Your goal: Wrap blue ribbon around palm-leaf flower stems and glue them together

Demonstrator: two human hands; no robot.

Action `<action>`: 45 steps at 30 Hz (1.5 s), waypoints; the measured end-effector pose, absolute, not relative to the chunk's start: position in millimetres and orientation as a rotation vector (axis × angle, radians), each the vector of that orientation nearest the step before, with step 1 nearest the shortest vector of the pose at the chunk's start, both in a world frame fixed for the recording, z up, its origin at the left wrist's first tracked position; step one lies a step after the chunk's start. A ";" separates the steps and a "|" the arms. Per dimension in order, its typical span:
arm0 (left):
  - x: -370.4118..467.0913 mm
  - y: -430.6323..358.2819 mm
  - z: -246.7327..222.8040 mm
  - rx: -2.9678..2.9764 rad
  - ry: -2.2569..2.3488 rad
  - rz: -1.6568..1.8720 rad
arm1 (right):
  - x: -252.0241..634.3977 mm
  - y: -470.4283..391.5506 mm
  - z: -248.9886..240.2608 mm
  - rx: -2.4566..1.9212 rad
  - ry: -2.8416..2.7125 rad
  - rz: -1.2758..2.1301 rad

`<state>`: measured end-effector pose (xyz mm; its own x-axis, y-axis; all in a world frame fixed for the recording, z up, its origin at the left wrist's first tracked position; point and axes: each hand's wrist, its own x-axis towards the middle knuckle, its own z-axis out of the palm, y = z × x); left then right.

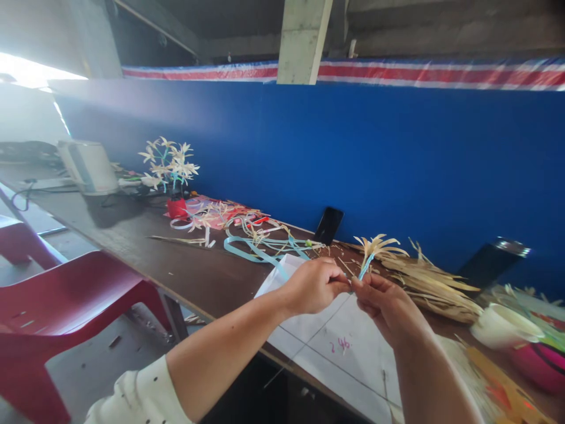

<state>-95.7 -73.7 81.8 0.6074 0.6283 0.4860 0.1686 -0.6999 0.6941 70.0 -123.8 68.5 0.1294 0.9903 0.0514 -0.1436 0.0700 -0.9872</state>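
Observation:
A dried-husk flower [377, 246] with pale, pointed petals stands up from the fingers of my right hand [386, 303]. That hand pinches the stem just below the light-blue wrapped part [365, 268]. My left hand [315, 287] is closed right beside it, fingertips almost touching the right ones. A light blue ribbon [249, 250] runs from the table up behind my left hand, apparently into its pinch; the end between the fingers is hidden. From below the hands a thin wire [274, 377] slants down left past the table edge.
White paper [339, 359] with pink writing lies beneath my hands. Behind it are a dark phone [329, 225], dried husks [435, 282], a dark flask [494, 259] and a white cup [505, 327]. Leftward stand a potted husk-flower bunch [171, 165] and a red chair [79, 288].

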 end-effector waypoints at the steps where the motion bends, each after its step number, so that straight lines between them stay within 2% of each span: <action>1: -95.3 -73.6 81.2 2.210 0.625 0.986 | 69.8 -124.0 68.2 -1.103 -1.033 1.143; 15: -93.7 -76.9 74.2 1.663 0.666 0.797 | 65.0 -125.0 66.5 -1.035 -0.972 1.200; 29: -82.9 -84.4 56.9 1.093 0.521 0.861 | 59.6 -123.8 63.9 -1.001 -0.996 1.192; 45: -61.3 -60.7 62.6 1.166 0.683 1.065 | 56.9 -100.0 70.3 -1.033 -0.924 1.181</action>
<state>-61.3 -60.7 62.6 0.3788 0.9212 0.0893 -0.3027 0.0322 0.9525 56.9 -100.0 70.3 0.1542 0.9875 0.0324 -0.2694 0.0736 -0.9602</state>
